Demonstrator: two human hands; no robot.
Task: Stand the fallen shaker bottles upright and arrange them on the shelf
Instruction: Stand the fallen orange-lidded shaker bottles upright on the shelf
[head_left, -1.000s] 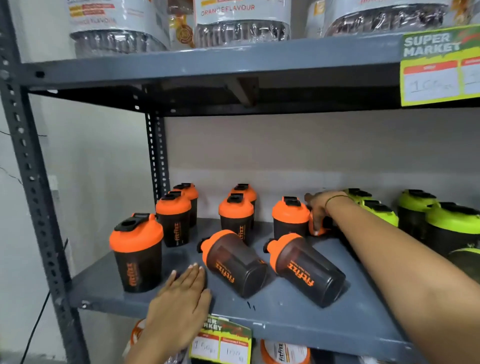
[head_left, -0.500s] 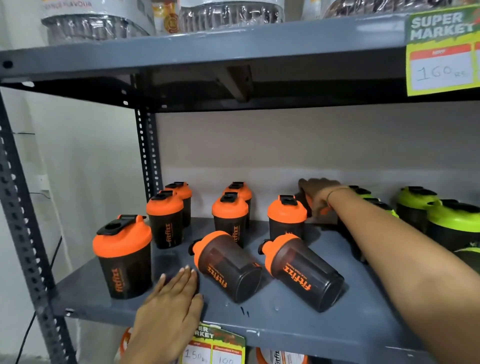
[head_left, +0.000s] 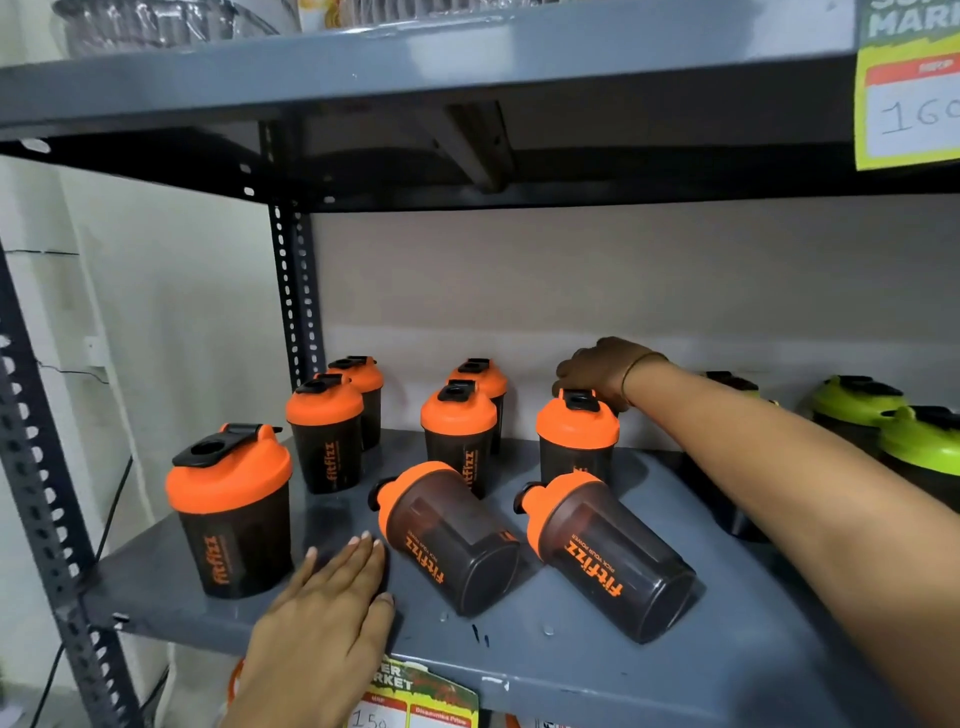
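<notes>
Two dark shaker bottles with orange lids lie on their sides at the front of the grey shelf (head_left: 571, 670): the left fallen bottle (head_left: 452, 545) and the right fallen bottle (head_left: 608, 561), lids pointing back left. Several matching bottles stand upright behind them, the nearest one (head_left: 228, 509) at the front left. My left hand (head_left: 332, 597) rests flat on the shelf, fingers apart, just left of the left fallen bottle. My right hand (head_left: 602, 369) reaches to the back, fingers curled down over a bottle hidden behind an upright bottle (head_left: 576, 431).
Green-lidded shakers (head_left: 857, 405) stand at the back right, behind my right forearm. The upper shelf (head_left: 415, 67) hangs low overhead with a price tag (head_left: 909, 104). A perforated post (head_left: 296, 291) bounds the back left. Another price label (head_left: 415, 696) sits on the front edge.
My right hand has lifted an orange-lidded bottle from lying low at the back and now sits higher, on top of it. The left hand stays flat on the shelf.
</notes>
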